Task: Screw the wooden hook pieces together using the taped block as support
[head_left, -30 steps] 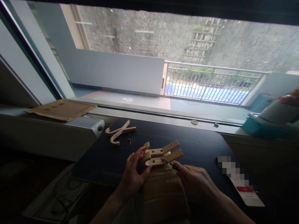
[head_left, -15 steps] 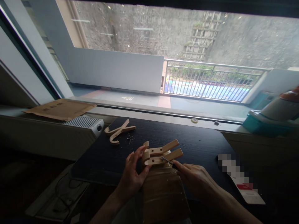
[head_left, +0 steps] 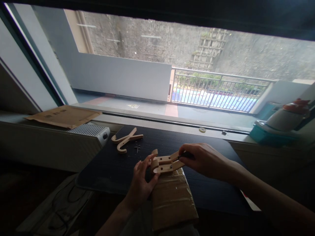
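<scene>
Two pale wooden hooks lie side by side on a taped cardboard piece (head_left: 173,200). My left hand (head_left: 142,182) is closed around their curved ends, thumb at the near hook (head_left: 164,169) and fingers by the far hook (head_left: 163,159). A small metal screw (head_left: 171,166) sits in one hole of the near hook. Over the straight ends of both hooks, my right hand (head_left: 205,160) grips a screwdriver by its dark handle (head_left: 188,155); its tip is hard to make out. Two more wooden hooks (head_left: 124,142) lie crossed at the back left, beside several loose screws (head_left: 137,148).
The dark table (head_left: 105,177) stands against a window sill. A heater (head_left: 92,129) with a brown envelope (head_left: 62,116) is at the left. A tape roll (head_left: 202,129) lies on the sill, and a teal container (head_left: 267,132) stands at the right. My right forearm partly covers a white card (head_left: 253,206).
My right hand has moved up and away from me, lifting the screwdriver off the screw in the near hook. My left hand keeps its hold. The view has tilted slightly.
</scene>
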Action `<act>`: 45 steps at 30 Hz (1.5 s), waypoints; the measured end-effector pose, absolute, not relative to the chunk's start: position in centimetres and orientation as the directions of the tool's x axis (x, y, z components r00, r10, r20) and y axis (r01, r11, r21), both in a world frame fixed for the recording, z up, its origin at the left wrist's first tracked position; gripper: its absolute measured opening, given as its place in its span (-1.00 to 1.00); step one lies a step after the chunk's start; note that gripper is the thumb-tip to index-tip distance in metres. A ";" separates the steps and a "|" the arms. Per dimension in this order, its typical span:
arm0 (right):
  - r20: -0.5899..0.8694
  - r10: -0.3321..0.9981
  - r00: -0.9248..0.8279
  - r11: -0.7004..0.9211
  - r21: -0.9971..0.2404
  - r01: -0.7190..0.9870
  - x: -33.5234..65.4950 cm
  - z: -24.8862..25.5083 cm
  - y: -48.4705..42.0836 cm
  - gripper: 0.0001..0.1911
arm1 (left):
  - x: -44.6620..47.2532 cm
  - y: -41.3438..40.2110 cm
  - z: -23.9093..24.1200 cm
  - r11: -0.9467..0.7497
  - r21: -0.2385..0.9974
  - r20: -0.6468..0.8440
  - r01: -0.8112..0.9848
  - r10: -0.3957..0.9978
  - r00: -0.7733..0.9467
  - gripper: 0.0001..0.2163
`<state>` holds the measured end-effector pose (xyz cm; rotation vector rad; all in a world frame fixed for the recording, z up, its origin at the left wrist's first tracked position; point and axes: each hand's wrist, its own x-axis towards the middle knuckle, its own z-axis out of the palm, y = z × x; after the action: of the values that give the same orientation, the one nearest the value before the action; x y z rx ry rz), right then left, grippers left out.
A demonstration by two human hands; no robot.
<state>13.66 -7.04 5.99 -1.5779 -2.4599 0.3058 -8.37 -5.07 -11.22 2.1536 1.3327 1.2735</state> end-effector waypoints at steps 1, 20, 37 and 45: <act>0.057 0.913 -0.404 0.403 -0.266 0.875 13.4 6.0 -6.7 -0.79 | -8.4 -5.1 -11.2 -0.523 0.640 0.526 0.562 0.832 0.176 -0.48; 0.000 0.882 -0.470 0.454 -0.264 0.851 12.5 5.1 -4.7 -0.79 | -8.3 -5.2 -10.9 -0.517 0.645 0.514 0.562 0.838 0.181 -0.49; -0.268 0.737 -0.620 0.581 -0.218 0.784 11.6 7.7 -1.9 -0.81 | -8.3 -5.0 -11.2 -0.524 0.639 0.530 0.563 0.830 0.171 -0.51; -0.280 0.791 -0.544 0.507 -0.197 0.839 12.0 7.8 -1.5 -0.74 | -8.3 -5.2 -10.6 -0.513 0.656 0.513 0.553 0.841 0.172 -0.51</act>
<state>11.96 -1.51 7.76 -1.5577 -2.8585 0.5154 -8.25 -5.22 -10.64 2.1349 1.3293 1.2661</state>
